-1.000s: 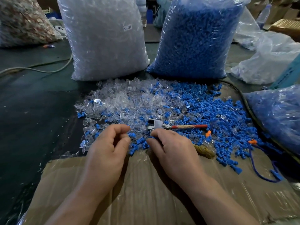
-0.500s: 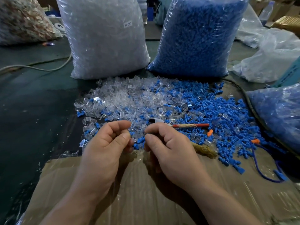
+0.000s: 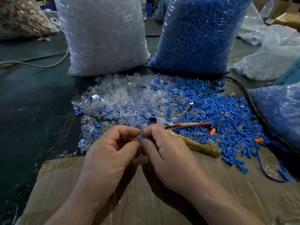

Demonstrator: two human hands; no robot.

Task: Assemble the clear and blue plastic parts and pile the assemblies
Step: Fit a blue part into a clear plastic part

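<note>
Left hand (image 3: 112, 148) pinches clear part (image 3: 139, 137), right hand (image 3: 165, 151) pinches blue part (image 3: 144, 138); parts touch end-on, near cutter (image 3: 164, 121).

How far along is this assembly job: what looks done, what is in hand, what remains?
Done: no pile of finished assemblies can be clearly told apart; the bag at right may hold some. In hand: left hand and right hand pinch one small clear-and-blue piece between them. Remaining: a wide heap of loose clear parts and blue parts, plus the full clear sack and blue sack behind.
</note>
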